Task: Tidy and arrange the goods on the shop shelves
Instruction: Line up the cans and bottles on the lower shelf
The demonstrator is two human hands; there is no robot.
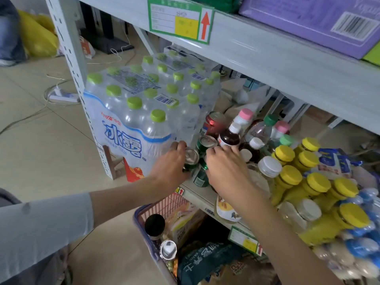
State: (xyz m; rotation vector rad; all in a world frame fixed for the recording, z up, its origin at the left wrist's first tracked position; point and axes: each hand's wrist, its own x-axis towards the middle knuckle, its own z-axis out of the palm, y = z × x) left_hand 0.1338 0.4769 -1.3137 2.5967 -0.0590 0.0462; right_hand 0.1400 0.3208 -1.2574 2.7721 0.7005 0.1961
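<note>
My left hand (171,161) grips a green drink can (190,158) at the front of the lower shelf (197,194), its silver top facing me. My right hand (226,169) lies over a second green can (200,175) right beside it, fingers curled on its top. Behind them stand a third green can (207,141) and a red can (214,122). To the left stands a shrink-wrapped pack of water bottles (131,112) with green caps.
Right of the cans stand dark bottles (229,136), pink-capped bottles (244,116) and yellow-capped juice bottles (292,182). A pink basket (164,204) of goods sits on the floor below. An upper shelf (267,56) with a price tag (181,19) overhangs. Cables lie on the floor at left.
</note>
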